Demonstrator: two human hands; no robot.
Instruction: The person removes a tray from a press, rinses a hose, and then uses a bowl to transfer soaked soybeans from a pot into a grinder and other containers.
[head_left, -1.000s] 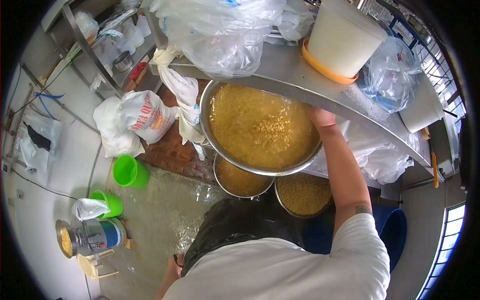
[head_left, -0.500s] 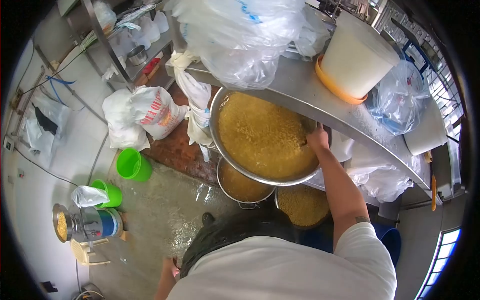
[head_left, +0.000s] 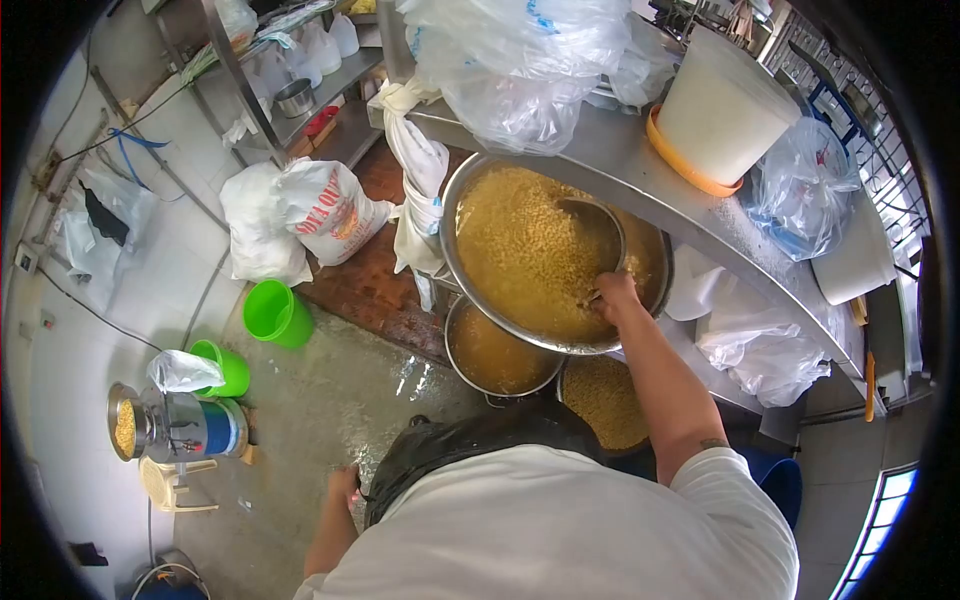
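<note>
My right hand [head_left: 614, 296] is closed on the rim of a metal bowl [head_left: 622, 240], which is tilted and partly sunk in a wide steel basin [head_left: 452, 250]. Yellowish soybeans [head_left: 525, 230] in cloudy water fill the basin, and some lie against the bowl's mouth. My fingertips are partly in the liquid. Down at my side, by the black apron [head_left: 440, 450], hangs my left hand [head_left: 346, 484], its fingers loose and apart with nothing visible in them.
Below the basin stand a pot of yellowish liquid [head_left: 490, 350] and a container of beans [head_left: 605, 405]. A steel shelf [head_left: 640, 165] overhangs the basin. White sacks [head_left: 325, 210], green buckets [head_left: 278, 314] and a grinding machine [head_left: 190, 425] are on the left; the floor looks wet.
My right hand has moved toward me and left in the basin. The bowl, mostly hidden before, now shows its curved rim among the beans. My left hand still hangs at my side.
</note>
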